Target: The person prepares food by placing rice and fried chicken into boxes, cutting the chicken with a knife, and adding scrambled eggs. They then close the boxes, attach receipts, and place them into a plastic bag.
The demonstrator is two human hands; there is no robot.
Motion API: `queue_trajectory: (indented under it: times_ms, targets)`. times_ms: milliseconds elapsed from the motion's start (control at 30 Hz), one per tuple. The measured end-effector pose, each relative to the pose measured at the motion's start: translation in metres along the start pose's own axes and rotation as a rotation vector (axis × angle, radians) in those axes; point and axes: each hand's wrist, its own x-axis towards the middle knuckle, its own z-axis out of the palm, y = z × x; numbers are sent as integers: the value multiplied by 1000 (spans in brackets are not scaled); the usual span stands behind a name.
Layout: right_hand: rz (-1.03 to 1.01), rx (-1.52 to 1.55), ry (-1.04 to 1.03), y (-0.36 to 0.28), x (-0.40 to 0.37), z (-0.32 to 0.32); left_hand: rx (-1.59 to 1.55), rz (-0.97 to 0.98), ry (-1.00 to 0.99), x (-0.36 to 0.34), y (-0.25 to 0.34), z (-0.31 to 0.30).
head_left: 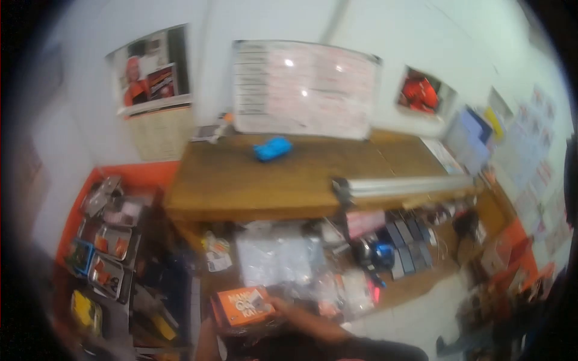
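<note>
An orange box (244, 307) is met at its 3 o'clock edge by the right hand (282, 305); whether it is gripped cannot be told through the blur. The left hand is hidden behind the box.

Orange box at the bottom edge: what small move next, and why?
Probably close the right hand more firmly on the orange box before shifting it: the hand meets only its right edge, plastic bags crowd the shelf beyond, and blur hides the grip.

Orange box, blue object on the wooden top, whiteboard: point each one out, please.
orange box (244, 305): head view, on its printed top face.
blue object (272, 148): head view, on its middle.
whiteboard (304, 89): head view, on the centre of its writing surface.
</note>
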Motion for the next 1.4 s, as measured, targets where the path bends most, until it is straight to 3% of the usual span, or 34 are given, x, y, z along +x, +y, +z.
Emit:
queue_trajectory:
  times_ms: [33, 100, 133, 167, 200, 267, 333, 400, 500, 933, 1400]
  targets:
    - [-37, -181, 118, 24, 33, -38, -15, -33, -32, 12, 4, -17]
    - [-53, -170, 249, 25, 20, -19, -4, -113, -196, 27, 21, -38]
    - [-83, -168, 315, 17, 24, -8, 86, 29, -297, 55, 16, -42]
    - [-111, -180, 370, 11, 35, 4, -129, -117, -553, 12, 62, -34]
    - [-149, -194, 420, -1, 47, 20, 48, 310, -429, 61, 36, -33]
    - [-213, -227, 540, -18, 53, 47, 593, 842, -193, 41, 82, -26]
    - [-252, -262, 620, -36, 67, 76, 19, 58, -444, 30, 118, -12]
    - [-270, -273, 676, -44, 74, 102, 521, 460, -483, 16, 158, -18]
    - [-292, -271, 751, -44, 88, 130, 431, 600, -655, 24, 180, -26]
    - [-307, -195, 932, -25, 97, 172, 377, 627, -914, 40, 219, -47]
    - [-347, -170, 982, -5, 79, 176, 372, 654, -990, 33, 212, -43]
